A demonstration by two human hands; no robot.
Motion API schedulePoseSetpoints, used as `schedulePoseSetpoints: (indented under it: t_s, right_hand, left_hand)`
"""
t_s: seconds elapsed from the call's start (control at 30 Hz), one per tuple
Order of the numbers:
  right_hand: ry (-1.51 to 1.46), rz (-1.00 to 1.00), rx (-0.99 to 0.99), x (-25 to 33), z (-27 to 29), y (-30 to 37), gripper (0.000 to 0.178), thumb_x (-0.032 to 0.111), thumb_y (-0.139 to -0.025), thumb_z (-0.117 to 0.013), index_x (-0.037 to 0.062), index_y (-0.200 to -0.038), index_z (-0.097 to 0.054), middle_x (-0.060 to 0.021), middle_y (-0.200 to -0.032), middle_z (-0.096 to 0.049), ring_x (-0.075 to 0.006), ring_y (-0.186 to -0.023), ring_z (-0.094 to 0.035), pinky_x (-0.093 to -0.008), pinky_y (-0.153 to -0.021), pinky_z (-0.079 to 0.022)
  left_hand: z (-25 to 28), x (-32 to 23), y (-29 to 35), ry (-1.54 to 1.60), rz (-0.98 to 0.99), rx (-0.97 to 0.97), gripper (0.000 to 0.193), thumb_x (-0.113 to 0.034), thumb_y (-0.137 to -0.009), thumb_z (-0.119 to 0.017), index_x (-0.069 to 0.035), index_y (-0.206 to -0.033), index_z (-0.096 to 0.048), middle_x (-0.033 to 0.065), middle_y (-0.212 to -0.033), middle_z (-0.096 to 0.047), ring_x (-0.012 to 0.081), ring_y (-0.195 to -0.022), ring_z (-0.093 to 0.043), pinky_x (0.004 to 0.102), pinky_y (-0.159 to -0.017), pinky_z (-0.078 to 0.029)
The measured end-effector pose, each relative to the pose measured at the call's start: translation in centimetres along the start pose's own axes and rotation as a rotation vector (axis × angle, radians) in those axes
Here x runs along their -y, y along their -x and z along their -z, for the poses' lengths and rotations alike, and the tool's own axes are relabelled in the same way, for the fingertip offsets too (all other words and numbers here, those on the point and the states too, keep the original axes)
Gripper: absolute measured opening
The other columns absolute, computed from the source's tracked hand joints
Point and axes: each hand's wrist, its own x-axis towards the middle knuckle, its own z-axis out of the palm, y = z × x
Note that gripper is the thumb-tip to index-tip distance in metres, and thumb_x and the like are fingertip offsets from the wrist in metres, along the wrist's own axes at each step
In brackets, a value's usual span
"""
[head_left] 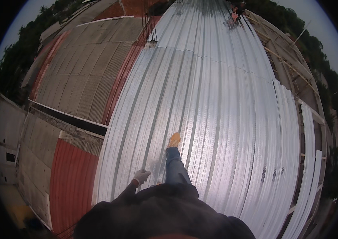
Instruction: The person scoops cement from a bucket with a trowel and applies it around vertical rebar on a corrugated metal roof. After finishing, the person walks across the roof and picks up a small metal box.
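Observation:
My left hand (pixel 141 176), in a pale grey glove with a reddish cuff, hangs beside my left hip above the metal roofing sheets (pixel 200 107). Its fingers are curled together; what lies in them, if anything, is too small to make out. My right hand is out of view, below or behind my dark clothing. One leg in blue jeans (pixel 175 169) is stretched forward, its tan shoe (pixel 174 140) on the shiny ribbed metal.
To the right, loose metal sheets (pixel 306 159) lie over open roof framing (pixel 292 71). At left are a lower grey corrugated roof (pixel 81 67), a red panel (pixel 73 175) and a dark gap. Rebar (pixel 149 30) stands upright at the roof edge. Another person (pixel 236 14) crouches far off.

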Motion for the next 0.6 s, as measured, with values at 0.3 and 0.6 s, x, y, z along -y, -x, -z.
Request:
schedulePoseSetpoints:
  t_s: [0.3,0.6]
  right_hand:
    - [0.242,-0.096,0.127,23.7,1.8,-17.4,0.049,0.033,-0.107,-0.066,-0.0111,-0.123,-0.079,-0.0146,-0.100,-0.080,-0.0267,-0.091,-0.078,-0.0436,-0.084,-0.062]
    - [0.085,0.395,0.002,63.2,1.1,-43.9,0.050,0.037,-0.107,-0.065,-0.0054,-0.126,-0.081,-0.0134,-0.101,-0.082,-0.0205,-0.089,-0.077,-0.0391,-0.084,-0.061]
  left_hand:
    - [6.7,-13.3,-9.0,0.252,0.219,-0.280,0.043,-0.036,-0.101,-0.081,-0.002,-0.125,-0.069,0.0061,-0.090,-0.069,0.0176,-0.064,-0.065,0.0372,-0.050,-0.050]
    - [8.8,-31.2,-20.3,0.129,0.079,-0.404,0.044,-0.039,-0.101,-0.081,0.000,-0.118,-0.075,0.0147,-0.108,-0.081,0.0259,-0.090,-0.079,0.0437,-0.078,-0.062]
